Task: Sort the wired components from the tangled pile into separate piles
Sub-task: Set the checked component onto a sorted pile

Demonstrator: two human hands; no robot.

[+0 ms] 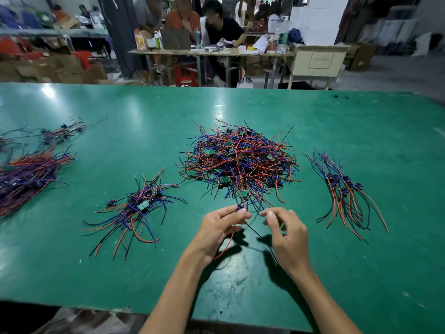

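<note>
Both forearms reach over the green bench (361, 273); the left hand (220, 225) pinches a small wired component (241, 206) between thumb and fingertips, and the right hand (286, 233) is beside it with fingers loosely curled around a thin black wire (255, 233). The component is dark, with red and black wires hanging below the left hand. The tangled pile (240, 160) of red, blue and black wires with green boards lies at 12 o'clock from the hands, very near; sorted piles lie at 9 o'clock (137, 208) and 3 o'clock (346, 191).
</note>
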